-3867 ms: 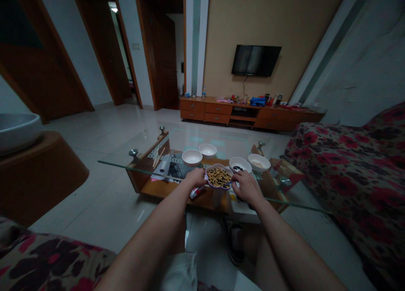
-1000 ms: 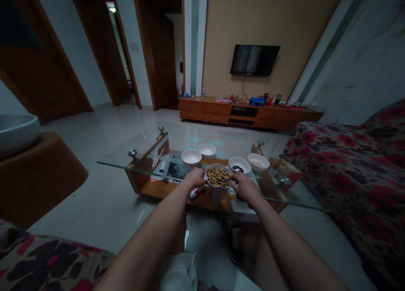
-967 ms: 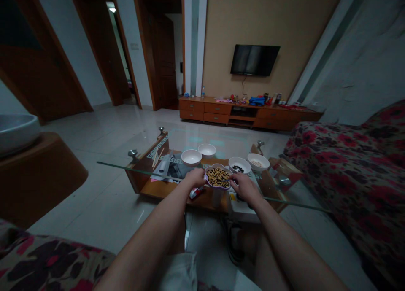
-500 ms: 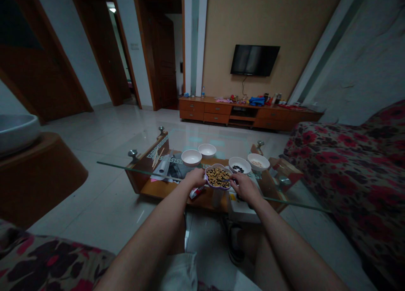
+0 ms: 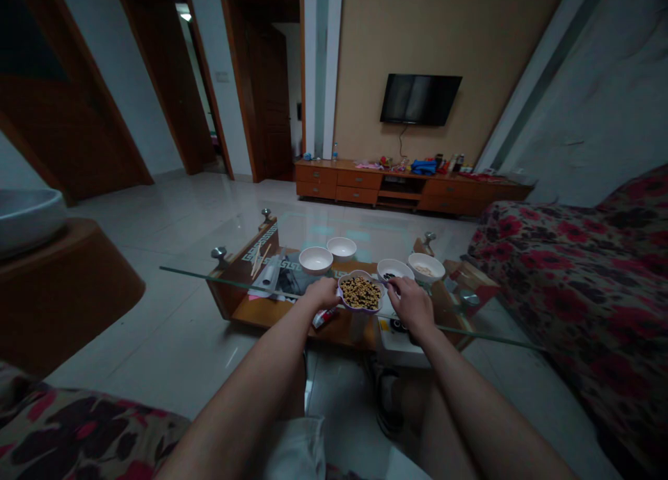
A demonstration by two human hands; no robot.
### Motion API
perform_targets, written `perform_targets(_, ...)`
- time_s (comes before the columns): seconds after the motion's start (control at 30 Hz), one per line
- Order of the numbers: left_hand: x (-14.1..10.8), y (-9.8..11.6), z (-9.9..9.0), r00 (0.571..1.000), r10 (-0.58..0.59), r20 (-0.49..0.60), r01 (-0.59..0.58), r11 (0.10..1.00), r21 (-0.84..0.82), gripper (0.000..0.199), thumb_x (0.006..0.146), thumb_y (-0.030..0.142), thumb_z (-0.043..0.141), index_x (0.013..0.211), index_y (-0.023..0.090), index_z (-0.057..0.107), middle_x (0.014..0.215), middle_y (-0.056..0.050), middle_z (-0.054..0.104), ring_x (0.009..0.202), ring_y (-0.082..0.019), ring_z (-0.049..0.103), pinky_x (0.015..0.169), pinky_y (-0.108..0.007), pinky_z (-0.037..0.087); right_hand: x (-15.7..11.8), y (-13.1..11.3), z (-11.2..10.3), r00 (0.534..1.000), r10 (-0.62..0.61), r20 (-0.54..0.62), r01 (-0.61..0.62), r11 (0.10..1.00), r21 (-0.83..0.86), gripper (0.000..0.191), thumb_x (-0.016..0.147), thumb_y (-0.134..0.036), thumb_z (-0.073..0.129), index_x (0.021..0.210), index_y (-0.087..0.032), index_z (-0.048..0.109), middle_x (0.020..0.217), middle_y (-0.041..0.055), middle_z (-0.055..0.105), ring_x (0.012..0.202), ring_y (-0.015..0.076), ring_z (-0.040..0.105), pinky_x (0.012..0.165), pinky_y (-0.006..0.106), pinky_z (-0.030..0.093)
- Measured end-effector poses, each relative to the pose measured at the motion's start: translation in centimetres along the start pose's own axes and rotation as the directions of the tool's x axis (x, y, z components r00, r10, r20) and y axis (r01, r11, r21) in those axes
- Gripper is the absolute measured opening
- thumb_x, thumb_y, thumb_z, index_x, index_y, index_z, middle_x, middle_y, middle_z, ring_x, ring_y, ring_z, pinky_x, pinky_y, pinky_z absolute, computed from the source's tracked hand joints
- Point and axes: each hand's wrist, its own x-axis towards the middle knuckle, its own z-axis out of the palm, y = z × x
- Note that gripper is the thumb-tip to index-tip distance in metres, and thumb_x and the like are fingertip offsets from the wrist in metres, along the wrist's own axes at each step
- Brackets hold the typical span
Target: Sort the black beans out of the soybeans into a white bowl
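A purple-rimmed, wavy-edged bowl [image 5: 360, 310] of mixed yellow and black beans [image 5: 360, 292] is at the near edge of the glass table. My left hand [image 5: 325, 293] is closed on its left rim. Just to the right, my right hand [image 5: 412, 300] pinches a thin dark tool [image 5: 380, 281], too small to make out fully, at the near rim of a white bowl [image 5: 395, 263]. Black beans [image 5: 389, 276] lie inside that white bowl, partly hidden by my fingers. Farther right stands another white bowl [image 5: 426, 257] with pale pieces in it.
Two more white bowls [image 5: 316, 257] stand at the back left of the glass tabletop [image 5: 198, 273]. Under the glass, a shelf [image 5: 250, 314] carries rolled paper, a red-and-white packet [image 5: 323, 317] and a white box [image 5: 401, 351]. A flowered sofa [image 5: 563, 271] borders the right side.
My right hand has moved right with the thin tool, from over the bean bowl to the white bowl with black beans. My left hand stays on the bean bowl.
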Motion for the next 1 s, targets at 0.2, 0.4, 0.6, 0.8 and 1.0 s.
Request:
perform_targets(0.2,0.0,0.1,-0.2,1.0,-0.012,0.022,0.012,1.0,0.003,0.037,0.087,0.04,0.065,0.117,0.022,0.073,0.119,-0.014,0.075,0.106,-0.029,0.072,0.09,-0.035,0.057,0.1,0.4,-0.5,0.978,0.162,-0.128,-0.176,0.978,-0.114,0.028,0.1,-0.028,0.045,0.104,-0.019,0.071,0.102,0.0105,0.074,0.088,0.0205,0.064,0.074,0.03,0.039)
perform_targets(0.4,-0.1,0.1,-0.1,1.0,-0.017,0.012,0.017,1.0,0.003,0.037,0.086,0.04,0.065,0.117,0.022,0.073,0.119,-0.014,0.075,0.106,-0.029,0.072,0.09,-0.035,0.056,0.3,0.9,-0.3,0.951,0.256,-0.173,-0.279,0.953,-0.119,0.03,0.102,-0.027,0.042,0.107,-0.018,0.07,0.105,0.0123,0.073,0.091,0.0224,0.064,0.075,0.032,0.039)
perform_targets(0.6,0.1,0.0,0.1,1.0,-0.019,0.016,0.018,1.0,0.004,0.037,0.086,0.043,0.065,0.116,0.022,0.073,0.119,-0.013,0.075,0.106,-0.029,0.072,0.089,-0.035,0.056,0.4,1.0,-0.2,0.955,0.267,-0.132,-0.277,0.958,-0.069,0.03,0.102,-0.028,0.043,0.11,-0.017,0.069,0.107,0.0136,0.072,0.093,0.0231,0.064,0.077,0.032,0.041)
perform_targets(0.8,0.0,0.0,-0.1,1.0,-0.012,0.02,0.012,1.0,0.013,0.037,0.085,0.04,0.066,0.117,0.021,0.073,0.118,-0.014,0.075,0.106,-0.029,0.072,0.089,-0.034,0.057,0.3,0.6,-0.1,0.99,0.139,-0.007,-0.139,0.99,0.038,0.026,0.099,-0.028,0.047,0.107,-0.018,0.069,0.106,0.0114,0.072,0.094,0.0219,0.066,0.08,0.03,0.044)
perform_targets(1.0,0.2,-0.1,0.1,1.0,-0.006,0.016,0.006,1.0,-0.004,0.035,0.086,0.038,0.066,0.116,0.022,0.073,0.116,-0.013,0.076,0.105,-0.028,0.072,0.087,-0.033,0.057,0.2,0.5,1.2,0.988,-0.074,0.134,0.052,0.985,0.164,0.022,0.096,-0.027,0.05,0.103,-0.019,0.068,0.104,0.0081,0.072,0.094,0.0198,0.065,0.083,0.029,0.046)
